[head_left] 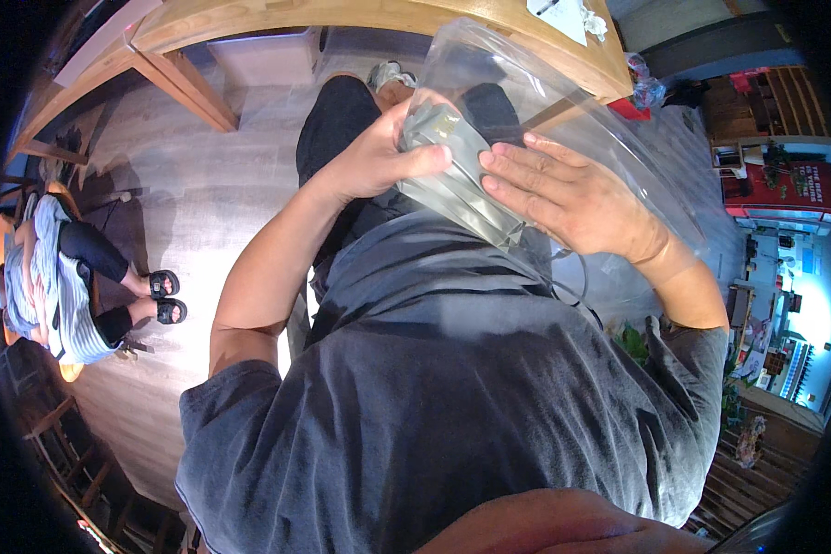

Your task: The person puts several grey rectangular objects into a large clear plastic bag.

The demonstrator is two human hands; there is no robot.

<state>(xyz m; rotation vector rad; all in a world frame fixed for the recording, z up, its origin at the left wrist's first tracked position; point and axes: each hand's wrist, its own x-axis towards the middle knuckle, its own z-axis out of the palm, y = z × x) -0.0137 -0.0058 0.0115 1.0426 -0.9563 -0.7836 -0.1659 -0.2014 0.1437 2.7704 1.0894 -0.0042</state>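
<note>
A grey-green foil-like pouch point(457, 138), creased along its lower end, lies tilted across my lap in front of my dark shirt. My left hand point(376, 152) grips its left side, with the thumb pressed on top and the other fingers mostly hidden behind it. My right hand point(582, 196) rests with straight fingers spread over the pouch's right side. A large clear plastic bag or sheet point(517, 65) spreads behind and to the right of the pouch, passing near my right hand and wrist. I cannot tell whether the pouch is inside it.
A wooden table point(360, 20) curves along the far edge, with white paper point(560, 18) on its right part. Far left, a seated person point(65, 277) in a striped top and black sandals faces the floor area. Shelves and a red panel point(785, 189) stand at right.
</note>
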